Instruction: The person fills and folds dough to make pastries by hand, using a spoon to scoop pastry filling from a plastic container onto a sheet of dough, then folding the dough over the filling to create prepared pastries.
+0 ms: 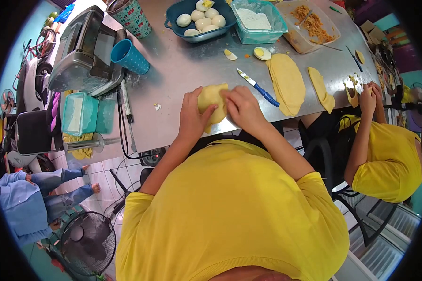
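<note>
A pale yellow piece of dough [212, 99] is held over the metal table's front edge. My left hand [193, 114] grips it from the left, thumb on its face. At its right edge my right hand [243, 108] pinches the dough with bent fingers. To the right lie a blue-handled knife [259, 87] and a stack of flat dough sheets [286, 84]. Beyond them are a halved egg [262, 53] and an egg wedge [230, 55]. More dough sheets [320, 89] lie farther right.
Along the back stand a bowl of eggs [173, 25], a flour tub [259, 35] and an orange filling container [300, 43]. A dough machine [86, 61] and blue cup [130, 57] are at left. A co-worker's hands [369, 99] are at right.
</note>
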Available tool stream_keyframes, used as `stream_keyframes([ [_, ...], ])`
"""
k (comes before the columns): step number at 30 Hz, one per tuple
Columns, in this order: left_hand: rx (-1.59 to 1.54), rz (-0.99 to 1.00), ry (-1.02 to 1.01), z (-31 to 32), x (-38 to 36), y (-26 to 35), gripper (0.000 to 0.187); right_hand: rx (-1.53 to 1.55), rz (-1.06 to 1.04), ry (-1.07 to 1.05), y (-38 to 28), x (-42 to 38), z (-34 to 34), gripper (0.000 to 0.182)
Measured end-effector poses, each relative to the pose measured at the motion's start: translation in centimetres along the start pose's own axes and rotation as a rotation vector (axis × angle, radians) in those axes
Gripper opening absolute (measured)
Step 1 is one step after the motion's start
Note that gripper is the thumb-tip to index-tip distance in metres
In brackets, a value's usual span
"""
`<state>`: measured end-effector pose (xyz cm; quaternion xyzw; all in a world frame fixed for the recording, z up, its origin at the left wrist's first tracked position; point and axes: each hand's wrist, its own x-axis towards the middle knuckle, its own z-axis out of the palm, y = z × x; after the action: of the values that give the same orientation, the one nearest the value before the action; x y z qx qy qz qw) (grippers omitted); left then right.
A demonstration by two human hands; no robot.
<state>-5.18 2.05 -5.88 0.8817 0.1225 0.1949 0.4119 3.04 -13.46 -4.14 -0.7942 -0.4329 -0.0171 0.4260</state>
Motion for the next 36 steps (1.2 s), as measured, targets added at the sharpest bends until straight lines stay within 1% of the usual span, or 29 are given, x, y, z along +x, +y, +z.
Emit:
stream_keyframes([
  [2, 0.003, 0.001, -0.003, 0.1, 0.0, 0.0, 0.060, -0.214, -0.023, 0.069, 0.6, 1.0, 0.3, 0.032],
  [3, 0.009, 0.000, -0.010, 0.1, 0.0, 0.0, 0.059, -0.280, -0.042, -0.001, 1.3, 0.9, 0.7, 0.038],
  [4, 0.010, 0.007, -0.010, 0.1, 0.0, 0.0, 0.059, -0.281, -0.042, 0.006, 1.4, 1.0, 0.7, 0.038],
  [6, 0.011, 0.035, -0.001, 0.2, 0.0, -0.3, 0.059, -0.422, -0.029, -0.080, 1.5, 0.9, 0.8, 0.037],
  [7, 0.012, 0.033, -0.005, 0.3, 0.3, -0.3, 0.059, -0.420, -0.025, -0.081, 1.5, 1.2, 0.7, 0.037],
  [9, 0.034, 0.011, 0.025, 0.3, 0.0, -0.1, 0.061, -0.559, -0.063, -0.115, 0.9, 1.0, 0.4, 0.038],
  [12, 0.001, -0.005, 0.022, 0.2, 0.0, 0.1, 0.061, -0.478, -0.039, -0.132, 1.7, 0.9, 0.2, 0.038],
  [16, 0.016, -0.001, 0.013, 0.2, 0.0, -0.1, 0.061, -0.404, 0.001, -0.178, 0.2, 0.1, -0.1, 0.036],
  [19, 0.003, -0.021, -0.001, 0.0, 0.1, 0.0, 0.062, -0.706, -0.142, -0.117, -0.4, -0.2, 0.8, 0.034],
  [20, 0.008, -0.017, -0.021, -0.3, 0.1, 0.0, 0.063, -0.703, -0.141, -0.116, -0.3, -0.2, 0.9, 0.034],
  [22, 0.016, 0.000, -0.031, -0.6, 0.3, -0.3, 0.063, -0.578, -0.025, -0.173, 0.0, 0.1, 0.8, 0.036],
  [23, -0.148, -0.096, -0.065, -0.5, 0.1, -1.0, 0.060, -0.580, -0.034, -0.170, 0.1, 0.2, 0.2, 0.036],
  [24, -0.313, -0.194, -0.098, -0.5, -0.1, -1.4, 0.058, -0.437, 0.011, -0.210, 0.1, 0.1, -0.6, 0.034],
  [25, -0.314, -0.198, -0.090, -0.7, -0.2, -1.3, 0.058, -0.291, 0.057, -0.252, 0.1, 0.1, -1.0, 0.032],
  [26, -0.420, -0.196, -0.073, -1.0, -0.4, -1.2, 0.054, -0.288, 0.052, -0.258, -0.2, -0.3, -0.8, 0.032],
  [27, -0.525, -0.196, -0.059, -1.2, -0.6, -1.2, 0.051, -0.314, 0.030, -0.204, -0.7, -1.2, -0.4, 0.031],
  [28, -0.525, -0.201, -0.058, -1.3, -0.7, -1.4, 0.051, -0.340, 0.010, -0.146, -1.0, -1.9, 0.0, 0.030],
  [29, -0.552, -0.199, -0.049, -1.3, -0.8, -1.7, 0.049, -0.462, -0.044, -0.084, -1.2, -2.3, 0.6, 0.029],
  [30, -0.580, -0.194, -0.040, -1.2, -0.8, -1.8, 0.046, -0.460, -0.039, -0.086, -1.3, -2.4, 0.8, 0.029],
  [33, -0.539, -0.238, -0.065, -1.4, -0.5, -1.6, 0.044, -0.393, -0.009, -0.080, -1.5, -1.7, 0.1, 0.026],
  [35, -0.522, -0.243, -0.059, -1.7, -0.5, -1.6, 0.042, -0.230, 0.115, -0.187, -1.6, -1.0, -0.6, 0.023],
  [36, -0.509, -0.255, -0.050, -1.7, -0.5, -1.7, 0.040, -0.230, 0.110, -0.187, -1.7, -0.8, -0.4, 0.023],
])
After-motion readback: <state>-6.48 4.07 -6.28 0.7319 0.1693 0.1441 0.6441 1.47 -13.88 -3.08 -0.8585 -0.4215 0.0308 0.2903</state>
